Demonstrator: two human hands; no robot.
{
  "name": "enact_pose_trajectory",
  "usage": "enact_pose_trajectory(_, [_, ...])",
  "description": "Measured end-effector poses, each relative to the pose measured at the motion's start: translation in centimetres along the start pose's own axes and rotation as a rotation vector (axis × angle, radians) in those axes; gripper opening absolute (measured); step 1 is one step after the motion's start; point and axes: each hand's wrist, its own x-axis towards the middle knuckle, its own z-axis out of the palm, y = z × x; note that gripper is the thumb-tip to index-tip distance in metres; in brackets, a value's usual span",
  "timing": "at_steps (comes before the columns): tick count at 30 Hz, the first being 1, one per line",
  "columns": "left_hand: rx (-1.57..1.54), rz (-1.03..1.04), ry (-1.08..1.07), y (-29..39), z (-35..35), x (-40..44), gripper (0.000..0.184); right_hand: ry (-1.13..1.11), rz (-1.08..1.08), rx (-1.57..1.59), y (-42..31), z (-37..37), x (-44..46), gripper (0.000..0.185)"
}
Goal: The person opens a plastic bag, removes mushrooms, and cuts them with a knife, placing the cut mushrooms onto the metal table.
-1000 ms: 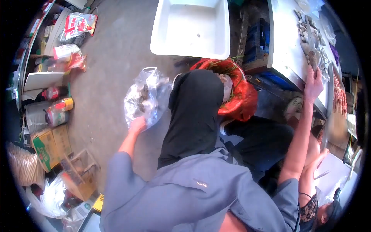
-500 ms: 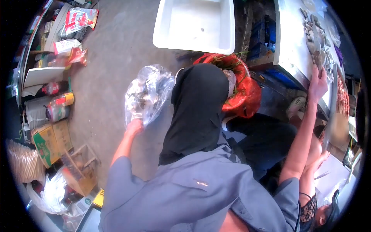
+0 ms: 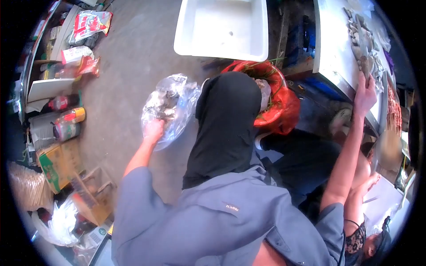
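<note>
My left hand (image 3: 154,129) is closed on the near-left edge of a clear plastic bag (image 3: 181,119). Greyish-brown pieces, too blurred to name, show inside the bag, which is low beside my left knee. Far to the right, my right hand (image 3: 365,95) lies at the edge of a metal table (image 3: 335,48), its fingers stretched out. Their tips reach a brownish piece (image 3: 364,65) at the near end of a row of grey pieces (image 3: 358,37); I see no firm grip on it.
A white tub (image 3: 222,37) stands ahead, beyond a red bag-lined container (image 3: 288,108) holding green stalks. Bottles, packets and a cardboard box (image 3: 60,164) line the left side. Another person's arm (image 3: 355,204) is close at my right, near a white board (image 3: 381,199).
My left hand has moved slightly forward along the plastic bag, and the bag's opening shows more of the pieces inside. My right hand has barely moved.
</note>
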Motion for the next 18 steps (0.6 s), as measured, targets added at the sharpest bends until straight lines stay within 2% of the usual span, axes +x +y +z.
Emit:
enact_pose_trajectory(2, [-0.032, -0.064, -0.026, -0.8, -1.1, -1.0, 0.02, -0.014, 0.027, 0.022, -0.1, 0.0, -0.1, 0.044])
enact_pose_trajectory(4, [-0.018, -0.108, -0.062, -1.2, -1.8, -1.8, 0.022, 0.047, -0.034, 0.052, -0.9, -0.2, -0.3, 0.043])
enact_pose_trajectory(6, [-0.03, -0.274, -0.124, -2.1, -1.8, -2.6, 0.024, 0.047, -0.027, 0.006, -0.7, -0.2, -0.2, 0.043])
enact_pose_trajectory(8, [0.003, -0.282, -0.207, -3.5, -0.6, -2.6, 0.027, 0.046, -0.021, -0.04, -0.6, -0.1, -0.1, 0.042])
enact_pose_trajectory(10, [-0.123, -0.436, -0.09, -3.8, 0.8, -2.3, 0.03, 0.046, -0.013, 0.013, -0.5, -0.1, -0.2, 0.043])
enact_pose_trajectory(11, [-0.124, -0.434, -0.093, -3.8, 1.6, -1.9, 0.03, 0.044, -0.013, 0.009, -0.4, 0.0, -0.2, 0.043])
enact_pose_trajectory(13, [-0.377, -0.534, 0.131, -3.6, 2.2, -1.1, 0.036, 0.041, -0.013, -0.028, -0.2, 0.0, -0.1, 0.045])
enact_pose_trajectory(14, [-0.378, -0.533, 0.129, -3.6, 2.4, -0.9, 0.036, 0.04, -0.014, -0.03, -0.1, 0.1, 0.0, 0.045])
enact_pose_trajectory(16, [-0.559, -0.565, 0.271, -3.0, 2.1, -0.8, 0.039, 0.021, 0.004, -0.059, -0.2, 0.0, 0.0, 0.045])
enact_pose_trajectory(18, [-0.554, -0.592, 0.249, -2.5, 1.4, -0.9, 0.039, 0.034, -0.011, -0.051, -0.1, 0.1, 0.1, 0.045])
